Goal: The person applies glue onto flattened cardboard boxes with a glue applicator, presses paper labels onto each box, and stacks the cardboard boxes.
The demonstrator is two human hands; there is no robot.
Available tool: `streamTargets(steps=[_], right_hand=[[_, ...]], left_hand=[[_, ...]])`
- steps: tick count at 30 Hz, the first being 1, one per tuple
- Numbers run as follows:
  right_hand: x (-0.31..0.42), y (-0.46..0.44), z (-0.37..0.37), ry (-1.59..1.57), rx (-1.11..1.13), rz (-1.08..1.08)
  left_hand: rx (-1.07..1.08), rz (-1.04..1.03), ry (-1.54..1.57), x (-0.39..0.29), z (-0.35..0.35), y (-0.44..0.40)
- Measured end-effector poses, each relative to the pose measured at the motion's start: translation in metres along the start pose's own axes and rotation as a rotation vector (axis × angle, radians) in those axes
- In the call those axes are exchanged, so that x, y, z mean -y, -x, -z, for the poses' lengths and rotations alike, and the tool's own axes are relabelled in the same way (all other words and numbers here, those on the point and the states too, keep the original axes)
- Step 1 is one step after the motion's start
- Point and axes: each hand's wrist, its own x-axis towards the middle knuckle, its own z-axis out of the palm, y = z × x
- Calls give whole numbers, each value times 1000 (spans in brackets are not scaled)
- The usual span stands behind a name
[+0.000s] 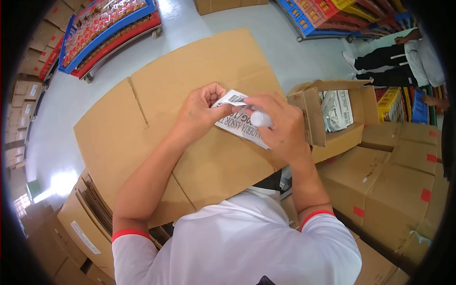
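My left hand pinches the left edge of a white printed label with black lettering and a barcode, over a flattened cardboard sheet. At the label's upper edge, my right hand has its fingers closed, thumb and fingertips at the paper. A white, round-ended object, perhaps a bottle or marker, is held in that same hand; most of it is hidden by the fingers. Part of the label's top seems lifted or folded between the two hands.
An open carton holding more printed labels stands to the right. Stacked cardboard boxes fill the lower right. Blue and red crates on wheels hold packaged goods at upper left. Another person stands at upper right.
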Motion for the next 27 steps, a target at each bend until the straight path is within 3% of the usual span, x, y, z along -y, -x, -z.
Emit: streamTargets(steps=[1, 3, 5, 9, 11, 13, 16, 20, 25, 27], right_hand=[[2, 0, 7, -34, 100, -132], [1, 0, 14, -74, 117, -181], [-9, 3, 33, -104, 129, -242], [-36, 26, 130, -160, -302, -606], [-63, 42, 181, -28, -439, -664], [-108, 68, 217, 35, -436, -741], [-179, 104, 216, -96, -297, -894], [-246, 122, 156, -248, -123, -997], [-226, 100, 144, -48, -19, -1030], [-208, 98, 154, -39, -204, -880]], left_hand=[[17, 2, 0, 1, -1, 1], [53, -34, -154, 1, -3, 6], [61, -27, -44, -1, -8, 8], [17, -7, 8, -12, -11, 10], [33, -19, -36, -4, -9, 8], [41, -30, -90, -2, -8, 7], [93, -26, -128, -2, -9, 5], [124, -30, -136, 5, -10, 1], [66, -29, -126, 9, -10, 2], [60, -95, -74, 5, -14, 3]])
